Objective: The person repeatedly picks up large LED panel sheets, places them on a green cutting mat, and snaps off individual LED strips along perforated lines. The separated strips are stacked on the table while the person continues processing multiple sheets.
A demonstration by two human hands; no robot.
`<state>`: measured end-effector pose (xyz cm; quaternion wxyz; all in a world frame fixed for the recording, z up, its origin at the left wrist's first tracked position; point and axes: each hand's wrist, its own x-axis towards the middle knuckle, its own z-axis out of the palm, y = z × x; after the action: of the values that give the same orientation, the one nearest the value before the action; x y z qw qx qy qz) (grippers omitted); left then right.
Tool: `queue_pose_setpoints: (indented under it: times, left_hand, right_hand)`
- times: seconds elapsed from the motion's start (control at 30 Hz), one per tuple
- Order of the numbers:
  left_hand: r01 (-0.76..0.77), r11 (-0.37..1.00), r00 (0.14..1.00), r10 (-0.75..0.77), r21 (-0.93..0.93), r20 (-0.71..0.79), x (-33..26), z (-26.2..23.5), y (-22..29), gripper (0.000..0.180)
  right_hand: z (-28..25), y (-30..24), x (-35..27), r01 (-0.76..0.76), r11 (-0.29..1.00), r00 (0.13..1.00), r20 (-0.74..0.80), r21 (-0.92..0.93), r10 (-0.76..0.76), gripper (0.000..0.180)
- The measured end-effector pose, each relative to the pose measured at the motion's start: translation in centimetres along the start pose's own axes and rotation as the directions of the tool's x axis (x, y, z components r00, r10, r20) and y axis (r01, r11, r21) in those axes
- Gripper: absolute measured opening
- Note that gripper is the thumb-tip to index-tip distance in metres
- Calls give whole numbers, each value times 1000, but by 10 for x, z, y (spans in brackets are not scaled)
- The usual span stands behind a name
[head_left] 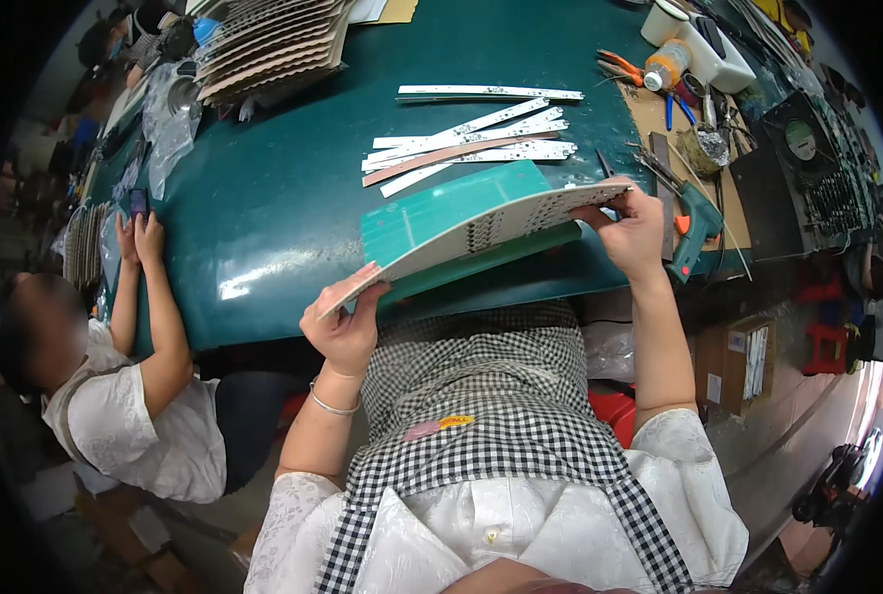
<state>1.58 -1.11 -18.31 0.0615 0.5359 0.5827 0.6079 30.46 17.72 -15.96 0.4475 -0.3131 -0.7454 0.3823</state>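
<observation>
A thin, pale panel with rows of dark marks, like a circuit board sheet, is held up on a tilt by its two ends. My left hand is closed on its lower left end, thumb and fingers pinching the edge. The right end sits in my right hand, which is also closed and higher up. Behind and below the panel shows a green sheet or mat near the table's front edge. Beyond it lies a loose pile of narrow white strips with dark spots, one brown strip among them.
On the right lie a green glue gun, orange-handled pliers, an orange bottle and a dark board. Stacked brown sheets stand far left on the green table. A co-worker sits at left holding a phone.
</observation>
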Motion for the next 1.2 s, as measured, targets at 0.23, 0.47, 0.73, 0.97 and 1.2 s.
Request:
queue_pose_setpoints:
  times: [0.23,0.47,0.73,0.97,1.2]
  left_hand:
    - [-303,948,953,302,-102,-27,2,7,-17,9]
    - [-321,945,947,321,-62,-1,9,3,-14,9]
    - [52,788,912,-288,-614,-292,49,-25,11,21]
    - [226,776,893,-407,-589,-193,51,-36,24,26]
    - [576,730,807,-580,-368,111,16,-15,15,29]
  right_hand:
    - [11,11,-5,191,979,979,-88,77,-184,16]
    - [15,5,-10,-166,963,974,-117,211,193,33]
    - [-4,14,9,-448,870,893,64,207,445,7]
    - [4,45,73,-365,928,929,-99,-74,357,20]
    - [-3,-11,42,-317,770,948,174,553,266,44]
